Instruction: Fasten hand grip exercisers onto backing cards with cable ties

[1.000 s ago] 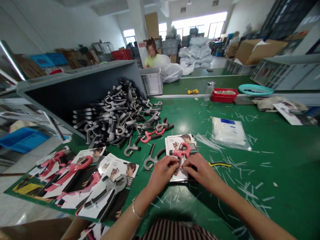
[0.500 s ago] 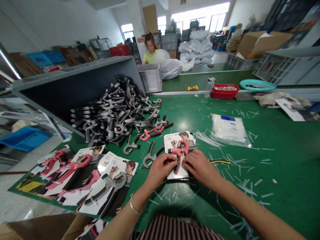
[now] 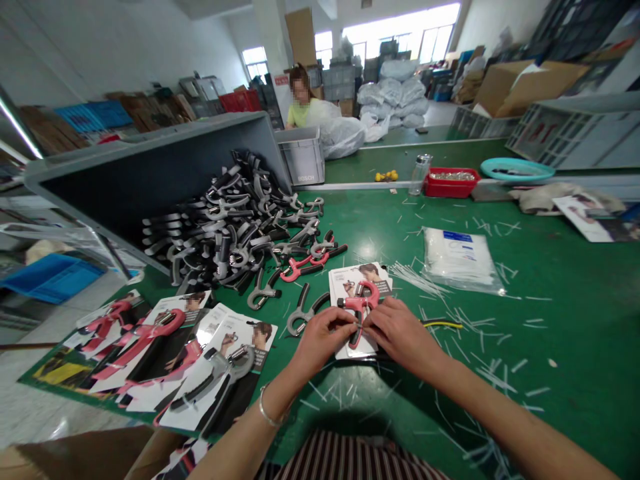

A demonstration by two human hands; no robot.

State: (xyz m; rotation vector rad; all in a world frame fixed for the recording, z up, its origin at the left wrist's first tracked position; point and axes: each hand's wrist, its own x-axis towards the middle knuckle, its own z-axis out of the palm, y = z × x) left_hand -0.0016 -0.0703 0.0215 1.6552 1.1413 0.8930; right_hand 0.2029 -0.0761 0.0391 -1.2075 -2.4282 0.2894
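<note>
A pink and black hand grip strengthener [image 3: 369,293] lies on a stack of printed cards [image 3: 341,280] in front of me. My left hand [image 3: 327,333] is closed in a pinch at its handle, from the left. Against the same spot, my right hand [image 3: 395,327] pinches from the right, its fingertips almost touching the left ones. Whatever sits between the fingertips is too small to make out. Just left of the cards is a grey hand grip strengthener [image 3: 300,315]. Yellow-handled pliers [image 3: 443,325] lie partly hidden behind my right hand.
A tipped grey crate [image 3: 150,160] spills a heap of grey hand grips [image 3: 240,233]. Carded grips [image 3: 220,373] overlap at left. Loose white cable ties [image 3: 415,279] and a bag of them [image 3: 457,260] lie right; cut ends litter the table. A person [image 3: 300,100] sits beyond.
My hands have drawn slightly closer together at the grip's handle, the right fingertips shifting left towards the left ones. The cards and the grip stay in place.
</note>
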